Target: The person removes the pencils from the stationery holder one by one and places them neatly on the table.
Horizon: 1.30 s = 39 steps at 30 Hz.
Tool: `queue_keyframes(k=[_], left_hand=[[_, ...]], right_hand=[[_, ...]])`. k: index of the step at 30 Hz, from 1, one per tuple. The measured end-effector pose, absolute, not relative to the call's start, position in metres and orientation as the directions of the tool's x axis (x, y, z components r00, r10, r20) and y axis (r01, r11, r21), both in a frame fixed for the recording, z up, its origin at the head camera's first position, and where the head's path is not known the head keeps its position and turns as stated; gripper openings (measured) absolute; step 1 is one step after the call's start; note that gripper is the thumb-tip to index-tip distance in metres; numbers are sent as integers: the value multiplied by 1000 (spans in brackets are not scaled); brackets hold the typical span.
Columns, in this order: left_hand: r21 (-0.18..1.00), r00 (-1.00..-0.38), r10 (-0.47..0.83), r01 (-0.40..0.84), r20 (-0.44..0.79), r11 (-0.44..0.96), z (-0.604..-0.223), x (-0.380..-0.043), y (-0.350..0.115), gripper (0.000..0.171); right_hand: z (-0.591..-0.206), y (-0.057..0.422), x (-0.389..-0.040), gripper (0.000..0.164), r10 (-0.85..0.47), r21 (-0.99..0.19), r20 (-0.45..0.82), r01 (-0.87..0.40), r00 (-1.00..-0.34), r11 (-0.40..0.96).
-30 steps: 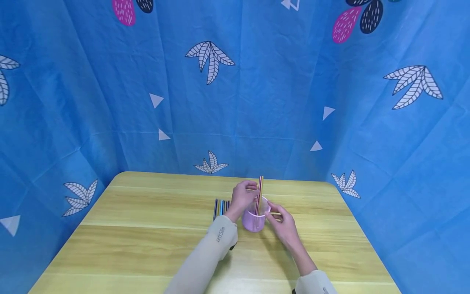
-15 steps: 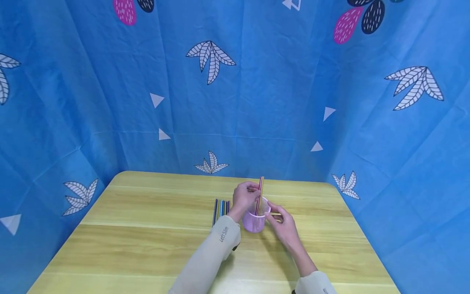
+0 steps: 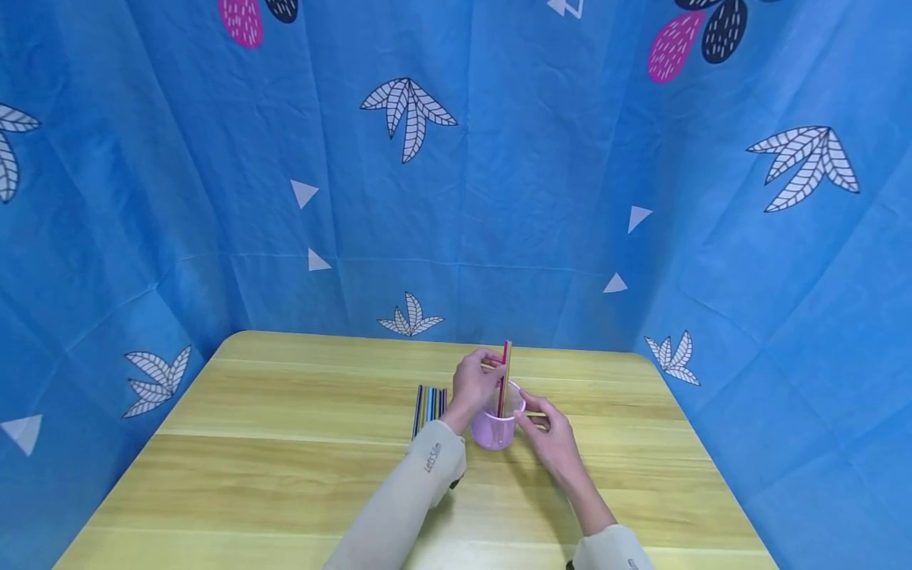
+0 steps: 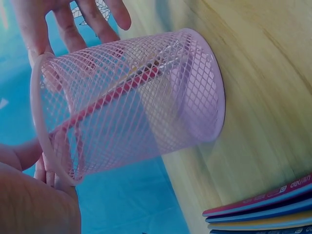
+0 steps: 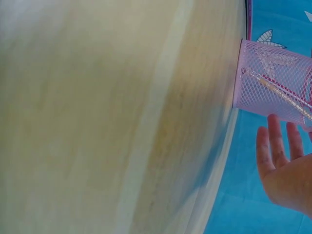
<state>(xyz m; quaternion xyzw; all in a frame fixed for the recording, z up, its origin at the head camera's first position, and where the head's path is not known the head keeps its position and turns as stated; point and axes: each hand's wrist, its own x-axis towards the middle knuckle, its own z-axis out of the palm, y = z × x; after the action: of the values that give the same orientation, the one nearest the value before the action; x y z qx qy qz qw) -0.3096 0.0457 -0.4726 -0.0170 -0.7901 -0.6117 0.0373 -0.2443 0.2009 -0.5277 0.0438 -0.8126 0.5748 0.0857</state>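
Observation:
A pink mesh pen holder stands upright on the table. My left hand is at its left side and pinches a red pencil, whose lower part is inside the holder. Beside that pencil a yellowish one leans in the holder. In the left wrist view, the red pencil shows through the mesh. My right hand holds the holder's rim on the right with thumb and forefinger. In the right wrist view, the other fingers of the right hand are extended beside the mesh.
Left of the holder, several coloured pencils lie side by side on the wooden table, partly hidden by the left wrist. A blue patterned cloth hangs behind the table and along its sides.
Both hands stay almost in place. The red pencil shifts only slightly in my left fingers, and the pen holder has hardly moved.

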Motion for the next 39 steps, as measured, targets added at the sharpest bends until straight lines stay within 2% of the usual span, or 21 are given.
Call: queue_keyframes(k=[11,39], left_hand=[[960,-997,-18,70,78,271,-471,-307,45,13],[969,-985,-16,165,171,183,-458,-304,41,15]], right_hand=[[-531,201,-247,45,29,-944,180,-164,-983,286],[-524,201,-243,46,23,-941,162,-147,-987,304]])
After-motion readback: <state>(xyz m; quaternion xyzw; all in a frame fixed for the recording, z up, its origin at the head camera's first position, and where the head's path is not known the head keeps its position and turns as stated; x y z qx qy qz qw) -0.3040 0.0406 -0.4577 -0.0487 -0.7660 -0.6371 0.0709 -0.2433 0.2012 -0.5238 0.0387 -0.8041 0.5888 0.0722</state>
